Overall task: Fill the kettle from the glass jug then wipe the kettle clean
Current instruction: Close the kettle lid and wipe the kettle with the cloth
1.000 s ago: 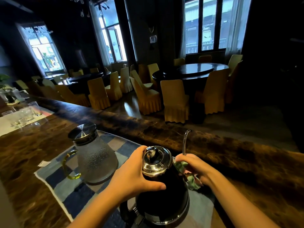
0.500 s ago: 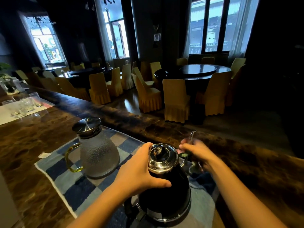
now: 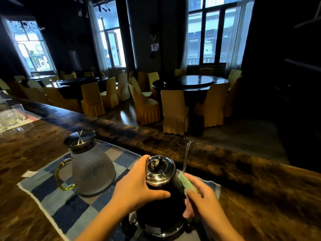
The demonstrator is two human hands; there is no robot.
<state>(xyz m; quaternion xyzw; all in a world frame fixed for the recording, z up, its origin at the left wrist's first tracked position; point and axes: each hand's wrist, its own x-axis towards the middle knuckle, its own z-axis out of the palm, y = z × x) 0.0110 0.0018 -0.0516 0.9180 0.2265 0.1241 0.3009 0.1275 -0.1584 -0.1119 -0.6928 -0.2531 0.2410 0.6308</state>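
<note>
- While the left hand (image 3: pixel 139 186) grips the black, chrome-lidded kettle (image 3: pixel 161 212) at its shoulder, the right hand (image 3: pixel 203 197) pinches a pale-green cloth (image 3: pixel 186 184) against its side.
- Kettle and lidded frosted-glass jug (image 3: pixel 92 169) stand on a blue chequered mat (image 3: pixel 57 202) on the bench (image 3: pixel 26 153).
- Filling looks done; wiping seems begun, with most of the body left.

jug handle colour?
Translucent yellow; the jug handle shows best in the head view.
</note>
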